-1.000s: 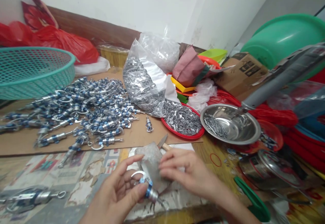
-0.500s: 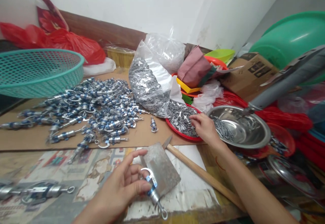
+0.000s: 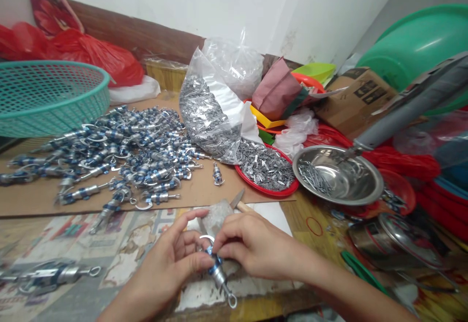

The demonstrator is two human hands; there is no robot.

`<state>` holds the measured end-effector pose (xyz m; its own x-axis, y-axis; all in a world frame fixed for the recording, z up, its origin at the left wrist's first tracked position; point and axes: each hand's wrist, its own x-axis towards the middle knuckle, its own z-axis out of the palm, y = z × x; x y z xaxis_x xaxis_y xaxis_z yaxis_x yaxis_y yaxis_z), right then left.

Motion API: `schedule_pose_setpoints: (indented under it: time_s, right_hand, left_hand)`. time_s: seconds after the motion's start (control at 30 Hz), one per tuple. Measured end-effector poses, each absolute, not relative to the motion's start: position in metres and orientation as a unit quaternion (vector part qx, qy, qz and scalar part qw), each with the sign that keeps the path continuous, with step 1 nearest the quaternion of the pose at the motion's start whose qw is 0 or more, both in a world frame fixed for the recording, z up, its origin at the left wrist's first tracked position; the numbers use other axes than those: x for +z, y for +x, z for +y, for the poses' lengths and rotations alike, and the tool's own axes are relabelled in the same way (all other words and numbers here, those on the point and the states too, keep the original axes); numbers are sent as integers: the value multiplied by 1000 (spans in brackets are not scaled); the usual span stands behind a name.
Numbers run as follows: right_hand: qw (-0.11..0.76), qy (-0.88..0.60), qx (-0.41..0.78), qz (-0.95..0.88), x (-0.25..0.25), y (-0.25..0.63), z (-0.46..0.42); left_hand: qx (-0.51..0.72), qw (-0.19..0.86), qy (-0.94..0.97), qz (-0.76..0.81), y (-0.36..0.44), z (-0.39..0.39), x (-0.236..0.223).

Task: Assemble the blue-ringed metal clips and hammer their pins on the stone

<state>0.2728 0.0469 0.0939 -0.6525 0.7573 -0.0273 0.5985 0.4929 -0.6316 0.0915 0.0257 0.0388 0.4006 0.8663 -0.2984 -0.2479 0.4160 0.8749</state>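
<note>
Your left hand (image 3: 179, 251) is closing around a silver-and-blue metal fitting (image 3: 219, 275), thumb against fingers, with the curved hook rising at the grip and the ring end pointing down and away from it. Your right hand (image 3: 252, 244) is meeting the fitting beside the left thumb, its fingertips drawn close together; whether they are pinching a small part is hidden. Just beyond the grip, a grey block (image 3: 217, 215) is lying partly covered by your hands, a hammer (image 3: 245, 208) beside it. Farther beyond and to the left, a pile of similar fittings (image 3: 124, 151) is resting on cardboard (image 3: 197, 195); to the right, a red tray (image 3: 270, 193) is holding small metal pieces, and a steel bowl (image 3: 343, 198) is holding pins (image 3: 316, 178).
</note>
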Motion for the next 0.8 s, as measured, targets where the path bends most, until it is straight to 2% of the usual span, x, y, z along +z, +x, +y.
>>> schedule_pose_setpoints:
  time_s: [0.1,0.2,0.47,0.53,0.6,0.63,0.7,0.77,0.8]
  right_hand:
    - [106,-412,329,-843,89,273,52]
    - [129,-431,299,-841,84,271,52]
    - [261,-412,319,-813,82,273,45]
    - [335,-438,293,-781,78,287,38]
    - [363,-501,225,-753,67,310,32]
    - [343,-540,182,-747,60,322,29]
    - [242,-594,117,-758,43,344,25]
    - [152,-611,97,-771,31,358,20]
    - [133,-613,94,-773,28,361,18]
  left_hand:
    - [377,743,385,398,91,25,39]
    - [375,743,379,404,91,25,41]
    - [378,741,376,409,92,24,40]
    - [381,740,374,409,91,23,40]
    - [381,736,373,418,91,23,42]
    - [377,731,377,426,91,23,43]
    - [368,722,389,439,91,23,45]
    - [365,718,393,444,91,23,46]
    - [369,719,388,443,91,23,46]
